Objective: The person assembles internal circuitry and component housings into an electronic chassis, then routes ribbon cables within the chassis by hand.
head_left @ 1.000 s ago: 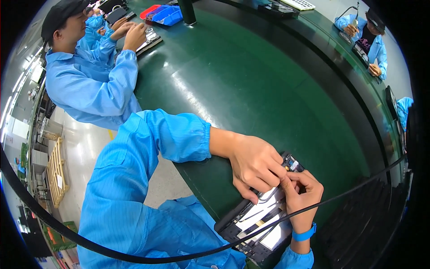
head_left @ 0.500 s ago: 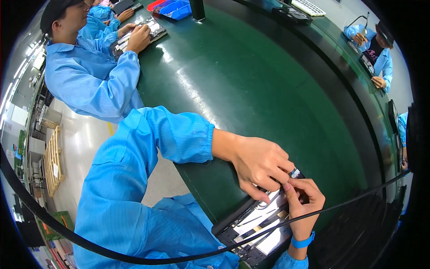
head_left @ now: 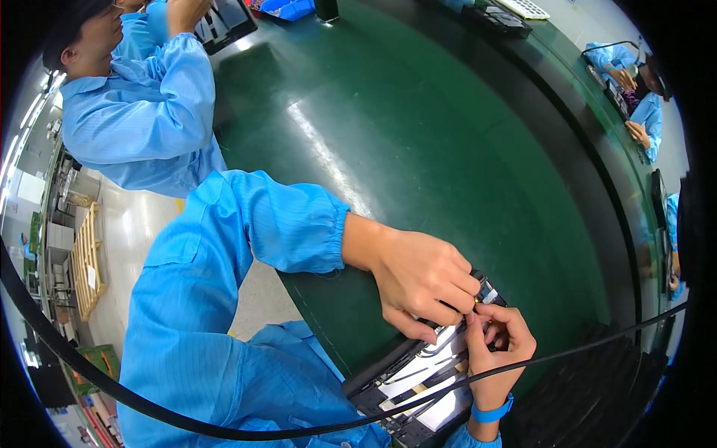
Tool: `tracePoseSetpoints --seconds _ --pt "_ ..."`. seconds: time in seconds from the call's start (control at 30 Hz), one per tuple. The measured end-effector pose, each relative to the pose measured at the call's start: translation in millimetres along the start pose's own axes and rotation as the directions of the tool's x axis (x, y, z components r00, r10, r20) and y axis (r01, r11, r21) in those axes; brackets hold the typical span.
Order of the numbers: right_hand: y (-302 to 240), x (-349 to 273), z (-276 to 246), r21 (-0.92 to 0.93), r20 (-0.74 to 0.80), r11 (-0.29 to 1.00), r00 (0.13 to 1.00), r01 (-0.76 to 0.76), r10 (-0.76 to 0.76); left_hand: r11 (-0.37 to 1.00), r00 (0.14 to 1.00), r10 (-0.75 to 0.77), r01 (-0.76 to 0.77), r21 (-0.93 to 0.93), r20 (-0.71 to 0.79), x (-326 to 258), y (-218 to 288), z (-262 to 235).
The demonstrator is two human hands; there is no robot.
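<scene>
An opened black electronic device (head_left: 422, 367) with white flat panels, thin black cables and a tan strip lies tilted at the table's near edge. Over its far part rests my left hand (head_left: 426, 280), fingers curled and thumb stretched along the device. Close against its fingertips, my right hand (head_left: 497, 336) pinches thumb and forefinger together near the device's far right end, and a blue band circles that wrist. Whatever the fingertips grip is too small or hidden to tell. Beyond the fingers, a small silver and black part (head_left: 489, 293) of the device shows.
A green table (head_left: 418, 164) spreads ahead. At the far left a co-worker (head_left: 142, 112) in blue lifts another opened device (head_left: 226, 26). Blue and red bins (head_left: 287, 9) stand behind. Other people sit across at the right. A black cable (head_left: 299, 431) crosses the view in front of me.
Both my hands stay together at the device's far end, with small finger shifts. The view has shifted slightly. The co-worker at left has raised the device off the table.
</scene>
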State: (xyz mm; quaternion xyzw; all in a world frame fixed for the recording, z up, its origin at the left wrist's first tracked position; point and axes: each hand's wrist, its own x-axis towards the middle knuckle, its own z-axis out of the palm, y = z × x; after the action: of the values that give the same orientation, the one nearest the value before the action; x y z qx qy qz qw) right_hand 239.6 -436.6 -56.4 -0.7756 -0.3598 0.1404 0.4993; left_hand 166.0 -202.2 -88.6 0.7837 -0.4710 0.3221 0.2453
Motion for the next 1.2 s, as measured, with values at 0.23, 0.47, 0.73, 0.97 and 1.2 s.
tracePoseSetpoints --seconds 0.23,0.47,0.73,0.97,1.2 --pt "-4 -2 3 0.014 -0.026 1.0 1.0 -0.002 0.002 0.999 0.999 -0.034 0.034 0.004 0.032 -1 0 -1" --pt "0 -2 3 0.011 -0.01 1.0 1.0 0.012 -0.012 0.999 0.998 -0.048 0.049 -0.021 0.046 4 2 -3" --pt "17 -1 -1 0.396 -0.239 0.918 0.969 0.033 0.068 0.993 0.999 -0.042 0.039 0.116 0.027 8 19 -2" --pt "20 10 -32 0.352 -0.374 0.927 0.927 0.128 0.014 0.912 0.962 0.04 0.076 -0.402 0.272 23 127 32" --pt "23 13 -64 0.314 -0.378 0.935 0.925 0.167 -0.039 0.955 0.943 -0.014 0.111 -0.274 0.331 13 110 47"
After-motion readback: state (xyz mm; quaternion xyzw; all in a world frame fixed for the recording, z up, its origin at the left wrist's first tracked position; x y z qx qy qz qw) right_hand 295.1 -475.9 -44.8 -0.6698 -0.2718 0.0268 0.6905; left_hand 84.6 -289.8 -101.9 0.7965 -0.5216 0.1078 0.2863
